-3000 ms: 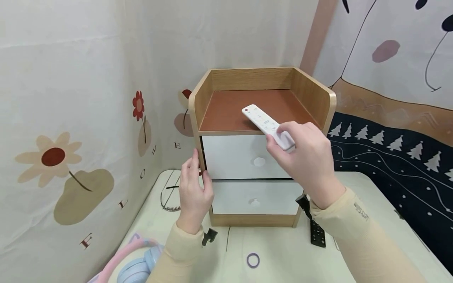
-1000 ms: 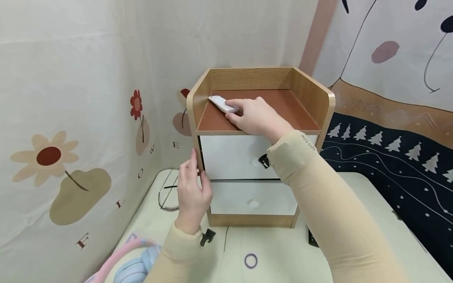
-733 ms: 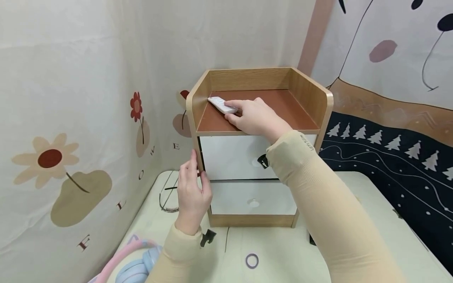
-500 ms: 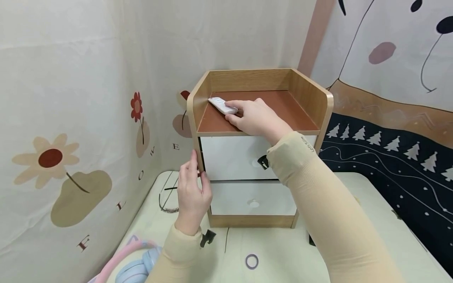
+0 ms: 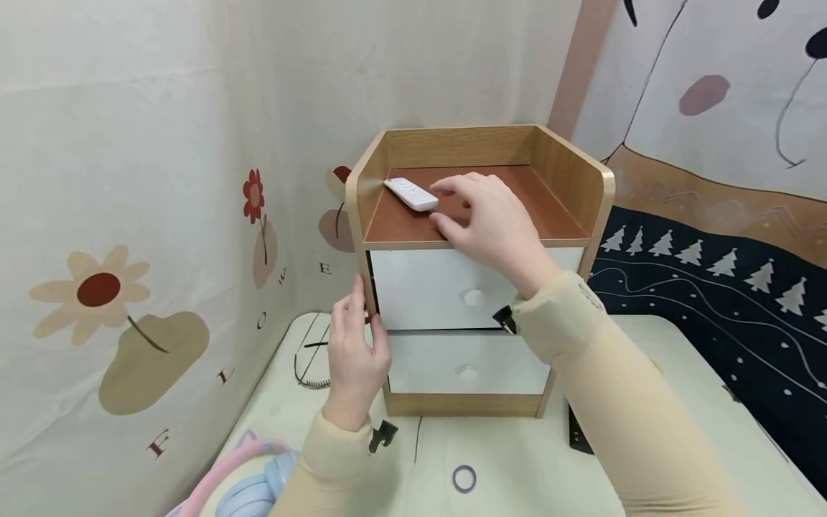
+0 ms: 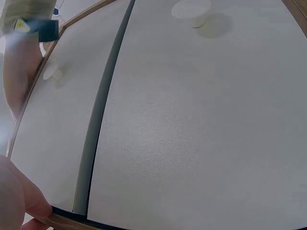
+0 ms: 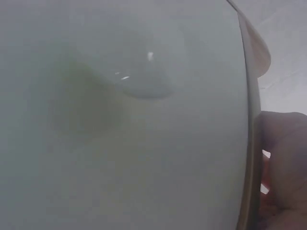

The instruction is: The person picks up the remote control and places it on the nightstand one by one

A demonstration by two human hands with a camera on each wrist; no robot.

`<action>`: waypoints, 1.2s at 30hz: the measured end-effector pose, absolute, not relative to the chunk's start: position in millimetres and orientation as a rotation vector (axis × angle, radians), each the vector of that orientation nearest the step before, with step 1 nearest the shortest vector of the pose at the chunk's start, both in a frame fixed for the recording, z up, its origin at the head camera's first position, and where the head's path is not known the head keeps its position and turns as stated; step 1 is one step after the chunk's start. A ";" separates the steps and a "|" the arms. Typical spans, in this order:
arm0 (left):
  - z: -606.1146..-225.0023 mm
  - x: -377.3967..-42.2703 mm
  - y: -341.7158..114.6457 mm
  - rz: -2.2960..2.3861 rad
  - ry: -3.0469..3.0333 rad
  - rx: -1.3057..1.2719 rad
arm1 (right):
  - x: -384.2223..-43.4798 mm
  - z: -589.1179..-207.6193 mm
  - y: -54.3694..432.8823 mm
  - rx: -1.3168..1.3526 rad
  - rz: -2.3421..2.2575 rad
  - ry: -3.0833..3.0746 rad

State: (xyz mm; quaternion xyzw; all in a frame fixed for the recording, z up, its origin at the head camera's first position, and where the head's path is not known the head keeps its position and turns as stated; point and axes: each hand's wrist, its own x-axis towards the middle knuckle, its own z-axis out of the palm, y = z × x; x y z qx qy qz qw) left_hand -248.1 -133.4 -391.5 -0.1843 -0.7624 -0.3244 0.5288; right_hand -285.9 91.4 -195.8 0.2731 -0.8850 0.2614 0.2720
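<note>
A white remote control lies on the brown top shelf of a small wooden cabinet, near its left wall. Just right of the remote is my right hand, thumb and fingers spread apart with nothing between them. My left hand rests against the cabinet's left side, fingers straight along the edge. In the left wrist view, my left thumb touches the cabinet's side edge beside the white drawer fronts. The upper drawer's round knob fills part of the right wrist view, blurred.
Pink and blue headphones lie at the front left of the table. A purple ring lies in front of the cabinet. Partly behind my right sleeve is a black remote. A spiral-bound pad lies behind my left hand.
My right hand brought the white remote leftward over the shelf and set it down there. It has now let go and drawn back a little to the right. The left hand stays put.
</note>
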 end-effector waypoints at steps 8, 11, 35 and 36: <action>-394.5 -249.4 -133.8 -0.786 -1.822 -0.428 | -261.3 -228.5 130.8 0.868 0.905 -2.006; -395.3 -249.2 -134.5 -0.787 -1.820 -0.434 | -248.9 -245.2 149.4 0.922 1.047 -1.874; -391.9 -246.1 -134.0 -0.779 -1.812 -0.438 | -191.7 -434.8 279.4 0.073 1.112 -1.964; -391.6 -246.0 -133.8 -0.779 -1.811 -0.437 | -190.7 -439.5 282.0 0.043 1.105 -1.979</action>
